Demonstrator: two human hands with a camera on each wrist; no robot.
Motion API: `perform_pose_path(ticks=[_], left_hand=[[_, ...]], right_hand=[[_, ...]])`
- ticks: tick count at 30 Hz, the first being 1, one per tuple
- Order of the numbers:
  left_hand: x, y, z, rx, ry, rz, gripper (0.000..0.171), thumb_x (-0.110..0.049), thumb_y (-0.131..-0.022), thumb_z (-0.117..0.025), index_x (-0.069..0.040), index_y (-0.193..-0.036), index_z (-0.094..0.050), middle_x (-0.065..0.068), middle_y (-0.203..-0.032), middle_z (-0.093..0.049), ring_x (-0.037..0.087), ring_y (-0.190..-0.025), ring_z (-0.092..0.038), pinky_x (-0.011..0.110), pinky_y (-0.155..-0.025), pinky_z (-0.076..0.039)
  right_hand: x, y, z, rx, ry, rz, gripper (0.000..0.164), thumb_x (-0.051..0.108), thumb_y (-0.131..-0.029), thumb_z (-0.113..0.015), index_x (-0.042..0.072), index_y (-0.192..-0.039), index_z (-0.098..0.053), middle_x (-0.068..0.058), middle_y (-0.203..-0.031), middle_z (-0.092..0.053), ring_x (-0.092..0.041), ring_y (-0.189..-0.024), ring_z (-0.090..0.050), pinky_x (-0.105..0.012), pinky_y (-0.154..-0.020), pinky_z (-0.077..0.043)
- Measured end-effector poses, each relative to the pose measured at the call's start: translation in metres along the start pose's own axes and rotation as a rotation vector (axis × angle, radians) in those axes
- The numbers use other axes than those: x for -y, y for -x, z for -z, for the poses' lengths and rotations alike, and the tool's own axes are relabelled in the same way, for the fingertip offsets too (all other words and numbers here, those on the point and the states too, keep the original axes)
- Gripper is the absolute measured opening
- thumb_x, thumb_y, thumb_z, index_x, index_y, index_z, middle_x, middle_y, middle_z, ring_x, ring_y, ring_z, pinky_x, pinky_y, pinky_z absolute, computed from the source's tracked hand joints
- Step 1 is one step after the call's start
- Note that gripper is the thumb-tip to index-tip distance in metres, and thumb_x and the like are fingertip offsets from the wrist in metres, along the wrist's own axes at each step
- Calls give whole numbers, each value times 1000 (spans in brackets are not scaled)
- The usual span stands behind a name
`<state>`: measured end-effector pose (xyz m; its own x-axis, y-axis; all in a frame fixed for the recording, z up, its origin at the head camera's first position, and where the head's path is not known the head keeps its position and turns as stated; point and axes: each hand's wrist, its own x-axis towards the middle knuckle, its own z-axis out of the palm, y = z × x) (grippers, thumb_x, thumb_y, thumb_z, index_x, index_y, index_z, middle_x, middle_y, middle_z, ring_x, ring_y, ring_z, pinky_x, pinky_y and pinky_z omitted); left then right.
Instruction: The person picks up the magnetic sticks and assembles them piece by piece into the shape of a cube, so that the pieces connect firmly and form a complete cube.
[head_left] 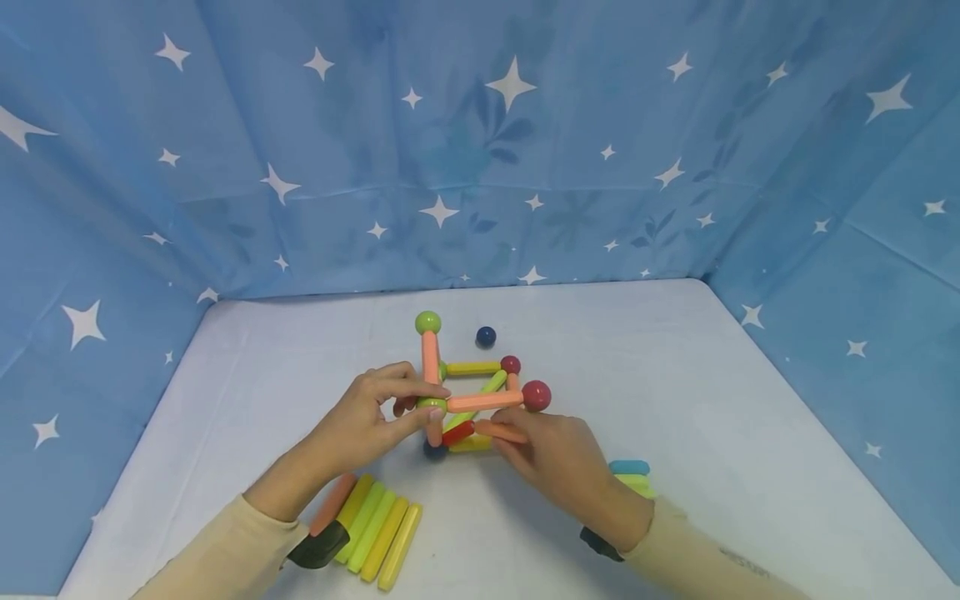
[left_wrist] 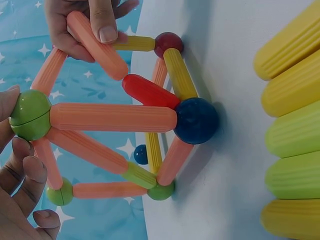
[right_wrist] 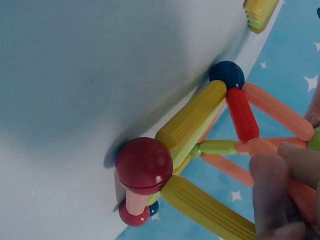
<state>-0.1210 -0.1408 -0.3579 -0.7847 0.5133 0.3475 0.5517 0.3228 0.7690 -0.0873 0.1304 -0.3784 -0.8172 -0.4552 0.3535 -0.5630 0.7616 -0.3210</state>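
A frame of magnetic sticks and balls stands on the table. My left hand (head_left: 352, 429) pinches its upper green ball (left_wrist: 30, 115) between thumb and fingers. From that ball a salmon stick (left_wrist: 112, 118) runs down to a dark blue ball (left_wrist: 196, 120) on the table. A short red stick (left_wrist: 149, 91) slants up from the blue ball. My right hand (head_left: 562, 462) pinches a loose-looking salmon stick (left_wrist: 97, 46), its end at the red stick's tip; whether they touch is unclear. Another salmon stick (head_left: 483, 402) reaches across to a red ball (head_left: 536, 396).
Several yellow, green and salmon sticks (head_left: 382, 533) lie in a row at front left. Blue and green sticks (head_left: 630, 468) are partly hidden beside the right wrist. A loose dark blue ball (head_left: 486, 337) sits behind the frame. A starry blue curtain (head_left: 480, 167) surrounds the table.
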Motion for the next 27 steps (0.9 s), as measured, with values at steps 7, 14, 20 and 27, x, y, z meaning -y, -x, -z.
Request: perform_pose_path(ticks=[7,14,20,27], left_hand=[[-1,0,1,-1,-2,2,19,-23,-97,-72,-24,-115,-77,-7,-85,-54,16,-75,-49,31,-67,-41],[0,0,0,1,-12,6,19,-23,-97,-72,-24,-115,-78,-7,-84,-53,16,-75,-48,31,-67,-40],[-1,-1,0,1,-15,4,19,-22,-97,-72,-25,-115,-78,-8,-83,-53,16,-75,-48,32,-68,-40],[-2,0,-1,1,-17,18,18,-25,-97,-71,-25,-114,-78,-8,-85,-54,15,-76,-49,34,-67,-41]], right_hand=[[-3,-1,-4,-43,44,48,29,33,-85,-84,22,-109,-73,17,-70,-62,4,-49,-43,-14,-47,-37],[-5,2,-4,-63,149,83,35,37,-84,-85,19,-107,-65,13,-62,-55,0,-44,-41,-13,-44,-32],[-6,10,-2,-58,151,93,35,27,-84,-85,19,-108,-61,11,-75,-62,-2,-51,-49,-12,-46,-35],[-10,19,5,-121,127,114,37,25,-83,-84,16,-114,-64,8,-86,-67,1,-49,-41,-11,-45,-32]])
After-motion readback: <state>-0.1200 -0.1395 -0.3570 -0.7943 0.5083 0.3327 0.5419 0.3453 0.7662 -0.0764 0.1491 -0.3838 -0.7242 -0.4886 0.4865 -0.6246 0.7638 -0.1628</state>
